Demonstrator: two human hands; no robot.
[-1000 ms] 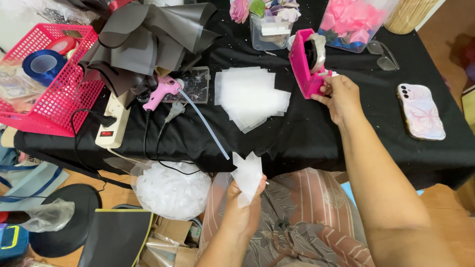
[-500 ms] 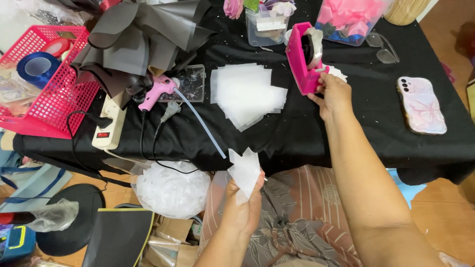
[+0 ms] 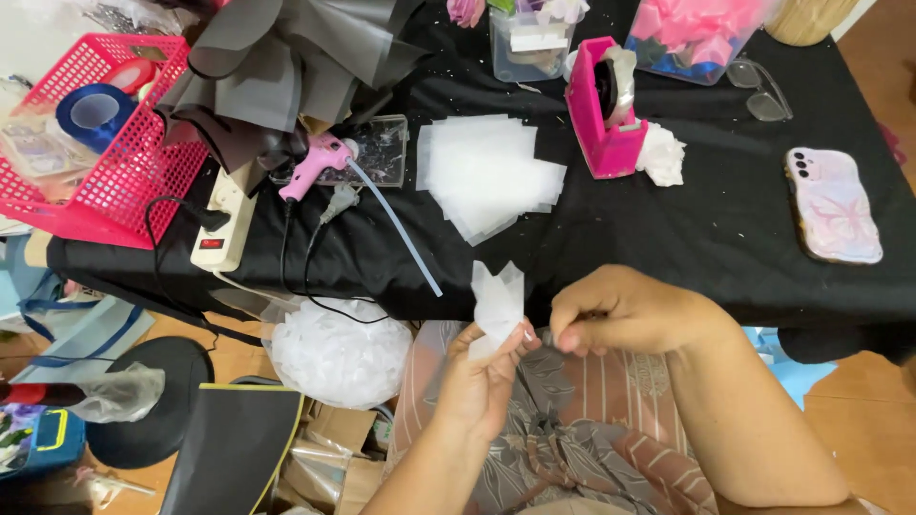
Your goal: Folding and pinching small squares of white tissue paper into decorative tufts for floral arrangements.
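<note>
My left hand (image 3: 484, 367) pinches the folded, translucent white paper piece (image 3: 498, 303) at its base, fingers closed on it, held upright over my lap just below the black-clothed table's edge (image 3: 668, 277); my right hand (image 3: 625, 312) is curled nearly shut beside it, fingertips (image 3: 565, 339) pinched close to the paper's base; whether they grip anything, I cannot tell.

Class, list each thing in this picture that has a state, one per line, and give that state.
Left hand: pinching a folded white sheet, upright.
Right hand: closed, fingertips beside the sheet.
Glue gun: lying on the table, stick loaded.
Power strip: one plug in.
Phone: face down.
Glasses: folded.
</note>
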